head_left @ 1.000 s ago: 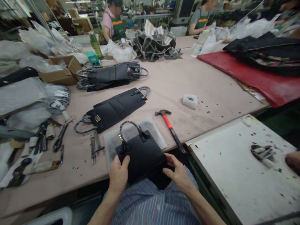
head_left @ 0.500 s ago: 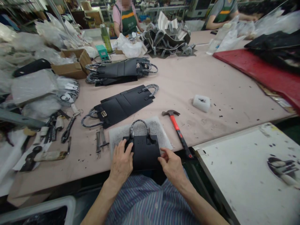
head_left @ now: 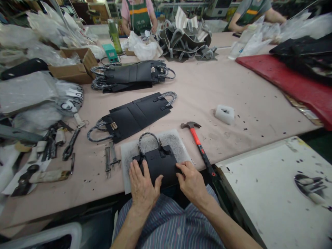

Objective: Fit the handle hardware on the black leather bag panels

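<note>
A black leather bag piece (head_left: 158, 162) with a wrapped loop handle lies on a grey-white pad (head_left: 176, 142) at the table's near edge. My left hand (head_left: 142, 185) rests flat on its left half, fingers stretched out. My right hand (head_left: 191, 181) presses on its right edge with fingers bent down onto it. Neither hand lifts the piece.
A red-handled hammer (head_left: 200, 147) lies right of the pad. Metal tools (head_left: 110, 159) lie left of it. More black bag pieces (head_left: 137, 114) and a stack (head_left: 132, 74) lie farther back. A white block (head_left: 225, 114), cardboard box (head_left: 74, 65), red mat (head_left: 285, 83) and white board (head_left: 272, 193) surround. Other people work at the far side.
The bag piece went from held up near my lap to lying flat on the pad. Both hands moved forward and now press on it.
</note>
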A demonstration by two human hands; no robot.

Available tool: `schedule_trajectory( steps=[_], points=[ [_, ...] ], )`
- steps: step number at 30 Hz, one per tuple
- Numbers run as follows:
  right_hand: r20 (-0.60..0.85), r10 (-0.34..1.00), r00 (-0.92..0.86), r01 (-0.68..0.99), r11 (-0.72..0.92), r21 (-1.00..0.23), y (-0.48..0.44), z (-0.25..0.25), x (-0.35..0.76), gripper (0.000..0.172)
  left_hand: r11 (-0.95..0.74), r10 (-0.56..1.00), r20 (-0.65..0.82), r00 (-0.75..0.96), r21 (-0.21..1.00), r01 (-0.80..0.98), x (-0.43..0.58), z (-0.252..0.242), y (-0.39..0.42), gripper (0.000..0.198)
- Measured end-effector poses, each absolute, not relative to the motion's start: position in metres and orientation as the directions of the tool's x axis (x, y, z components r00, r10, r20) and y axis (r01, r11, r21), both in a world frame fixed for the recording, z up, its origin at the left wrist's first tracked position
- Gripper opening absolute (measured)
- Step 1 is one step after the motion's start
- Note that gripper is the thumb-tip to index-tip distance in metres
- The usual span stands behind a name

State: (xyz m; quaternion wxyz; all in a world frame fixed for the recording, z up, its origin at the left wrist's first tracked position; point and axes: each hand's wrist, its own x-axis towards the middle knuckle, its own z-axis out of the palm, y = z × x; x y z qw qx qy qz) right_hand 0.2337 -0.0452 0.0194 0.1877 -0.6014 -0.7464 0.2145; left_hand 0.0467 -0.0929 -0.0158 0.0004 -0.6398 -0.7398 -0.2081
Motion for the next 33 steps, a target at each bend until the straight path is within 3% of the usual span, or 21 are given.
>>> schedule_trajectory(
  steps=[3,8,13,18,21,23,26,29,33],
  points=[
    [0.023,0.962,-0.272,0.845,0.250,-0.472,-0.047,0.018,0.237,0.033,0.061,0.953,0.266,-0.147,0.304,0.951,0.042,-0.015,-0.094,0.082],
    [0.034,0.952,-0.305,0.846,0.287,-0.450,-0.052,0.023,0.237,0.028,0.051,0.957,0.260,-0.126,0.278,0.959,0.039,-0.014,-0.094,0.082],
    [0.115,0.921,-0.371,0.867,0.388,-0.312,-0.053,0.024,0.221,0.034,0.084,0.950,0.268,-0.159,0.272,0.959,0.043,-0.014,-0.093,0.081],
    [0.202,0.893,-0.403,0.823,0.450,-0.348,-0.052,0.009,0.206,0.043,0.088,0.951,0.258,-0.169,0.297,0.951,0.047,-0.013,-0.094,0.078],
    [0.216,0.897,-0.386,0.819,0.441,-0.368,-0.052,0.003,0.205,0.044,0.073,0.950,0.257,-0.178,0.370,0.926,0.041,-0.009,-0.096,0.067],
    [0.221,0.901,-0.374,0.820,0.433,-0.375,-0.051,0.003,0.204,0.041,0.062,0.942,0.263,-0.206,0.467,0.882,0.026,-0.004,-0.093,0.050],
    [0.263,0.894,-0.363,0.813,0.442,-0.378,-0.047,0.006,0.203,0.034,0.150,0.902,0.249,-0.353,0.586,0.796,-0.021,0.011,-0.078,0.032],
    [0.316,0.875,-0.367,0.807,0.468,-0.359,-0.039,0.005,0.201,0.026,0.398,0.837,0.108,-0.537,0.553,0.732,-0.084,0.032,-0.056,0.028],
    [0.360,0.861,-0.359,0.811,0.479,-0.337,-0.026,0.001,0.197,0.013,0.611,0.788,-0.194,-0.585,0.361,0.704,-0.143,0.052,-0.032,0.028]
  ],
)
